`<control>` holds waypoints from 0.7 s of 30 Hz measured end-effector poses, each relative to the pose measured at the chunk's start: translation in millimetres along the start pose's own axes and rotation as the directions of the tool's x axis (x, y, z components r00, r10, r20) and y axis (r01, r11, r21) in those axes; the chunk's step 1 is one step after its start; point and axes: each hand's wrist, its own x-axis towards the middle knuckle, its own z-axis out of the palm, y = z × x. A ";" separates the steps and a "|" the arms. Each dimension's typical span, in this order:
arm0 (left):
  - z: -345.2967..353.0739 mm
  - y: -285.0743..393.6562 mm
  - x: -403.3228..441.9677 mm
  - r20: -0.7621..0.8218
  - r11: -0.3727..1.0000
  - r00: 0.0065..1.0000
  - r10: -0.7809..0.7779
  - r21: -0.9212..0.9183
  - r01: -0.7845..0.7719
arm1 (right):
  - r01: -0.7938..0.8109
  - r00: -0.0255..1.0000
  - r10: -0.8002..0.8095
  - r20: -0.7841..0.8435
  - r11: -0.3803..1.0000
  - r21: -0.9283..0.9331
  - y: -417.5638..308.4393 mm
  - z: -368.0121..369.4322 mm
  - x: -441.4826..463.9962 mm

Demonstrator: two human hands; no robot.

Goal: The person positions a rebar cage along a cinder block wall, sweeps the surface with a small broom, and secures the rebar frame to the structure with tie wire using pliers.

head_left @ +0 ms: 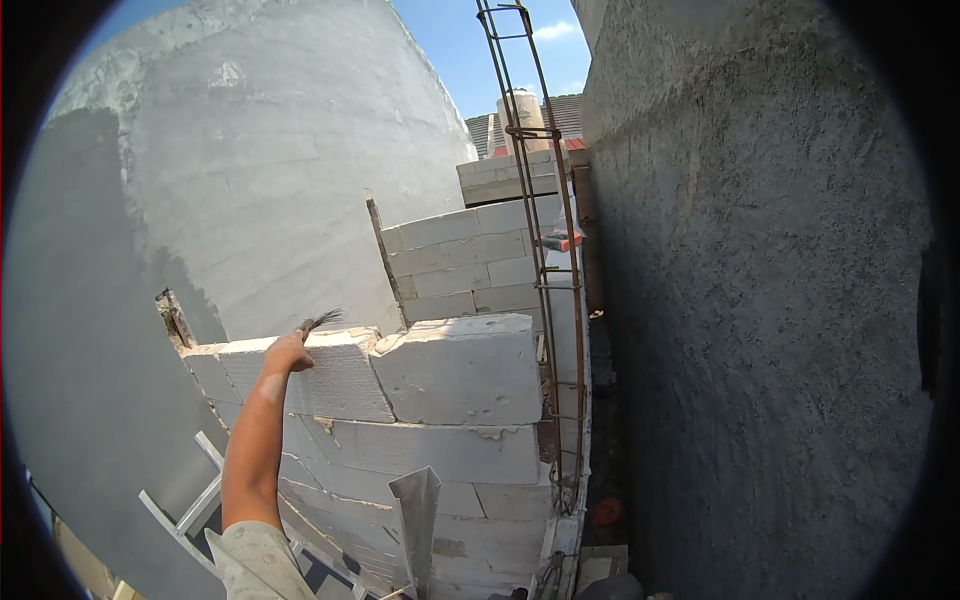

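My left hand (289, 352) reaches out at arm's length and is closed around the handle of a brush (322, 320). The brush's dark, splayed bristles point up and to the right, just above the top edge of a white block wall (455, 370). From this angle I cannot tell whether the bristles touch the blocks. Below the hand, the block face is ridged; the larger block to its right is smoother, with a rough, chipped joint between them. My right hand is out of view.
A tied rebar column (545, 270) rises at the wall's right end. Beyond it stands a rough grey wall (760, 300), with a narrow gap between. A metal ladder (185, 520) leans at lower left, near an upright metal channel (416, 530). A plastered wall (270, 180) stands behind.
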 end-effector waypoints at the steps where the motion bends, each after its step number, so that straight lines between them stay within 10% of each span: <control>1: 6.2 -5.8 8.5 -0.003 1.000 1.000 -0.014 -0.007 0.014 | 0.012 1.000 -0.012 0.003 1.000 0.004 0.0 1.4 2.6; 7: -52.8 52.8 -54.6 -0.285 0.980 0.953 -0.100 0.138 0.145 | -0.023 0.999 0.025 0.034 0.999 -0.046 -11.8 -6.1 5.7; 9: -75.0 61.9 -68.1 -0.415 0.971 0.905 0.097 -0.161 -0.179 | -0.043 0.999 0.043 0.028 0.999 -0.012 -6.4 -5.4 8.4; 11: -123.0 106.2 -143.1 -0.442 0.566 0.843 0.305 -0.628 -0.534 | 0.243 0.951 -0.250 -0.183 0.968 -0.061 21.5 12.4 15.8; 17: -145.2 179.0 -329.4 -0.760 -0.397 -0.005 0.650 -0.334 -0.855 | 0.253 0.956 -0.255 -0.148 0.967 -0.029 -8.7 4.8 35.6; 21: -131.8 216.1 -366.4 -0.885 -0.405 0.063 0.461 -0.273 -0.872 | 0.271 0.947 -0.270 -0.171 0.962 -0.018 -20.2 4.9 42.3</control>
